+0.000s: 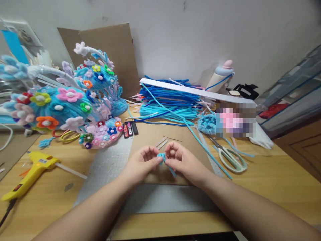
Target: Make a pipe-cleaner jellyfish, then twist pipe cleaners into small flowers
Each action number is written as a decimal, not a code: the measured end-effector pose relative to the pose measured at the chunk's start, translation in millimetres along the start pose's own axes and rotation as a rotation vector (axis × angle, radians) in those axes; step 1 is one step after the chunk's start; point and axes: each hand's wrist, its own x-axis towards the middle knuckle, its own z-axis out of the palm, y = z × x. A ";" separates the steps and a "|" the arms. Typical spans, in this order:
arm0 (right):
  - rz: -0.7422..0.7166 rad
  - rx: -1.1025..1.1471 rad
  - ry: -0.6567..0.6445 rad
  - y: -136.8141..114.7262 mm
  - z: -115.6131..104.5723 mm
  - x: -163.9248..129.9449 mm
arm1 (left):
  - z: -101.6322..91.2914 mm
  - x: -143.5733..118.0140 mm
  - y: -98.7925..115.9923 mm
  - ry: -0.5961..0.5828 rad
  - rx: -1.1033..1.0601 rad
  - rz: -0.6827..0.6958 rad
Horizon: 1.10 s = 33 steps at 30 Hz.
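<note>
My left hand and my right hand meet over a brown cardboard sheet in the middle of the table. Both pinch a small coiled blue pipe cleaner between fingertips, and its loose tail hangs down below my right hand. A long blue pipe cleaner runs diagonally across the cardboard just right of my right hand.
A stack of blue pipe cleaners lies behind under a white strip. Scissors lie at right, a yellow glue gun at left. A large flower-covered pipe-cleaner piece fills the left. A grey cutting mat lies under the cardboard.
</note>
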 end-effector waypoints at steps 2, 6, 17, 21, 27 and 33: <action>-0.036 -0.088 0.029 1.0 -0.3 0.5 | 1.0 0.5 1.6 0.042 -0.083 -0.021; -0.040 -0.180 0.059 4.7 -2.1 2.1 | 1.7 -0.8 4.1 0.044 -0.154 -0.036; 0.034 -0.237 0.089 7.2 -1.3 2.7 | 2.5 0.0 0.6 0.068 -0.128 0.025; 0.030 -0.173 0.055 6.8 -1.7 1.8 | 2.2 -0.7 0.2 0.039 -0.127 -0.001; 0.092 -0.019 -0.009 5.8 -5.4 2.7 | 0.6 -1.1 -0.8 -0.009 -0.454 -0.179; 0.076 -0.005 0.003 8.9 -6.2 3.8 | -1.4 -0.9 -3.2 -0.030 -0.543 -0.223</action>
